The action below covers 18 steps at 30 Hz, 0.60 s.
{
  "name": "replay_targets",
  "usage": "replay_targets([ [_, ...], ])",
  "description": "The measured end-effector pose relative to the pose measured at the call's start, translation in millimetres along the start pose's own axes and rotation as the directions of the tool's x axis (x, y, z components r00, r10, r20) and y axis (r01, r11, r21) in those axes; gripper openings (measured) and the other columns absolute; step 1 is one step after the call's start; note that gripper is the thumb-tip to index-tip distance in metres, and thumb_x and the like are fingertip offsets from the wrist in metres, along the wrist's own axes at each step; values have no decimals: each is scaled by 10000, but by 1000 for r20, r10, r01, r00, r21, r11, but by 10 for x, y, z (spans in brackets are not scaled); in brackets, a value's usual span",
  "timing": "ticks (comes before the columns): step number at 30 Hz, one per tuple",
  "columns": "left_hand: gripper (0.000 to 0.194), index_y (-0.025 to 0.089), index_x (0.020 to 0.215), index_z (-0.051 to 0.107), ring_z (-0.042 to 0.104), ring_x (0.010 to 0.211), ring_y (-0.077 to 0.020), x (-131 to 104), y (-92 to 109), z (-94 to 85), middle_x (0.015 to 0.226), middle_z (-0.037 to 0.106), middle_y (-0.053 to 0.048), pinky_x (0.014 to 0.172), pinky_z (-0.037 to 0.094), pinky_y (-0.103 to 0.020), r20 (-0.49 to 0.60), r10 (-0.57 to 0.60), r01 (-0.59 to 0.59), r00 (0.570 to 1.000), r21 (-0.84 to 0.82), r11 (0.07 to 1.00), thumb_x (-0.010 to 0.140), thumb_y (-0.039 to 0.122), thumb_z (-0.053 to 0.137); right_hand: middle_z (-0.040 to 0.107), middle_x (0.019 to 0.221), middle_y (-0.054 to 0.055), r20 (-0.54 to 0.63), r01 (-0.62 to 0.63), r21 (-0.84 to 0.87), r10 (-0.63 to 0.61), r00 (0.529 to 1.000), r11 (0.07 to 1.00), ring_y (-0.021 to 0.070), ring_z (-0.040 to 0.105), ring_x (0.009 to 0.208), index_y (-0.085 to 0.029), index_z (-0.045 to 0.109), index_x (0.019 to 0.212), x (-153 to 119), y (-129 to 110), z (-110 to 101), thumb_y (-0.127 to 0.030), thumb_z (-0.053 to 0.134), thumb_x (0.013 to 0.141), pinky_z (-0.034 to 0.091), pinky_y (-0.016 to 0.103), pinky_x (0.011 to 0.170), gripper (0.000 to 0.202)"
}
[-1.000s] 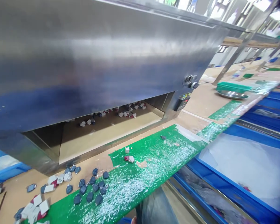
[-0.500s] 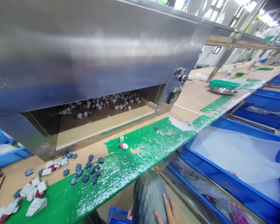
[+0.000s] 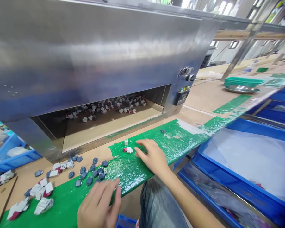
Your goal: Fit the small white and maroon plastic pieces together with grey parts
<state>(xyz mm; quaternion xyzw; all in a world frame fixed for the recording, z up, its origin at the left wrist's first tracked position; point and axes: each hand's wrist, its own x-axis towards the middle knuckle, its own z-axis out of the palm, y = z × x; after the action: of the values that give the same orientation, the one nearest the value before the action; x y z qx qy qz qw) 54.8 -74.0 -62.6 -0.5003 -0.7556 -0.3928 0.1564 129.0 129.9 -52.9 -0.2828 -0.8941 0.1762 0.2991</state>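
My right hand [image 3: 151,156] is hovering, fingers spread and holding nothing, just beside the small red-and-white piece [image 3: 128,150] on the green bench [image 3: 142,171]. My left hand [image 3: 98,204] is reaching, fingers loosely extended and holding nothing, near the dark blue pieces [image 3: 95,172].

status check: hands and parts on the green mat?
Left hand open, empty, near dark grey parts. Right hand open, fingertips beside red-and-white piece on green mat. Nothing between.

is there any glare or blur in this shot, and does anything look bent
In the head view: bright glare streaks the steel housing and the wet-looking green strip; the left hand is motion-blurred, the right hand sharper; wide-angle distortion bows the housing's edges and the blue bins.
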Motion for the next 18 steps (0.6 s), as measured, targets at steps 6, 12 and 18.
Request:
replay_targets([
  [6,301,206,1113,507,574,805,-211,812,148,363,873,585,-32,546,424,-265,288,-104,-9,952,364,931,853,358,491,634,884,65,82,58,84,-65,995,995,231,537,899,-169,626,921,460,46,269,-317,584,758,439,355,772,223],
  [12,309,211,1154,476,523,947,-237,836,72,584,1015,544,-65,647,438,-292,342,-249,115,906,368,923,849,251,502,622,859,40,87,128,184,-146,986,975,180,540,863,-179,619,805,411,32,305,-226,563,767,425,303,769,83],
  [18,254,221,1081,512,545,919,-193,845,-53,585,995,579,-17,740,421,-291,325,-221,167,919,187,968,842,145,474,601,730,8,65,78,317,-104,993,945,129,561,684,-166,571,810,386,42,303,-232,535,773,436,229,600,84],
])
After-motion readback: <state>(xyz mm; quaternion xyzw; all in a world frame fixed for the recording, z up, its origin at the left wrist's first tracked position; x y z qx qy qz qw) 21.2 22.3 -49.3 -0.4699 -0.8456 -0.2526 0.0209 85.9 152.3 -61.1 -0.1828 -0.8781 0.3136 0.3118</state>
